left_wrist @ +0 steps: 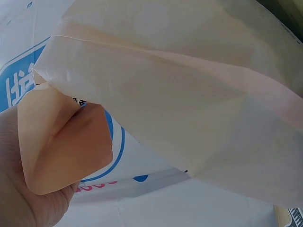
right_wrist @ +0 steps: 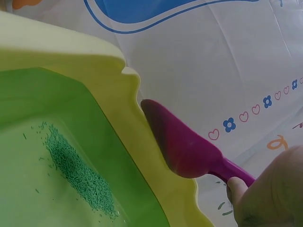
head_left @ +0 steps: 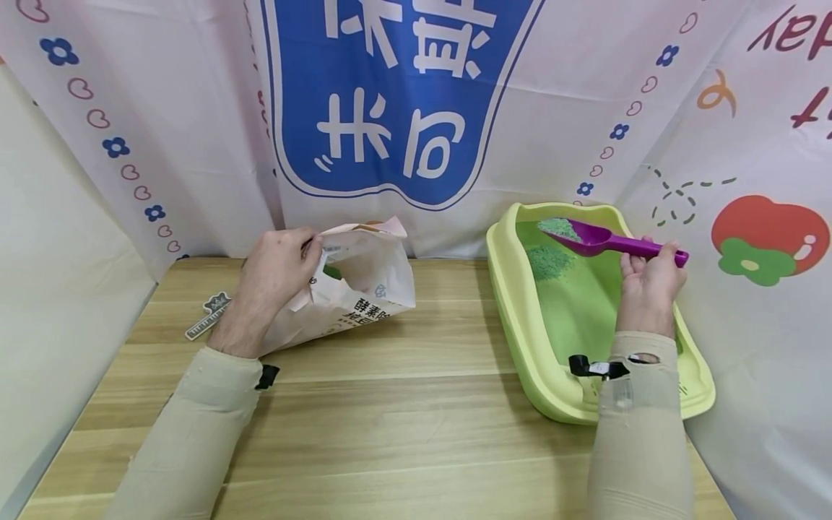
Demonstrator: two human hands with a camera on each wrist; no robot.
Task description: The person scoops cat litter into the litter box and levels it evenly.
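My right hand (head_left: 648, 285) grips the handle of a purple scoop (head_left: 588, 238) loaded with green pellets (head_left: 560, 230). The scoop is over a light green litter tray (head_left: 510, 318), level with its far end. On the tray's floor lies a small heap of the same green pellets (right_wrist: 78, 172). At the left, my left hand (head_left: 276, 278) pinches the top edge of a white printed bag (head_left: 383, 282), whose mouth gapes toward the right. A bit of green shows inside the bag. In the left wrist view the bag's folded paper (left_wrist: 156, 94) covers much of the frame.
A small grey bear-shaped ruler tag (head_left: 209, 315) lies beside my left wrist on the wooden table (head_left: 390, 433). Behind the table hangs a white printed cloth (head_left: 552, 108) with a blue panel. More printed cloth stands close along the tray's right side.
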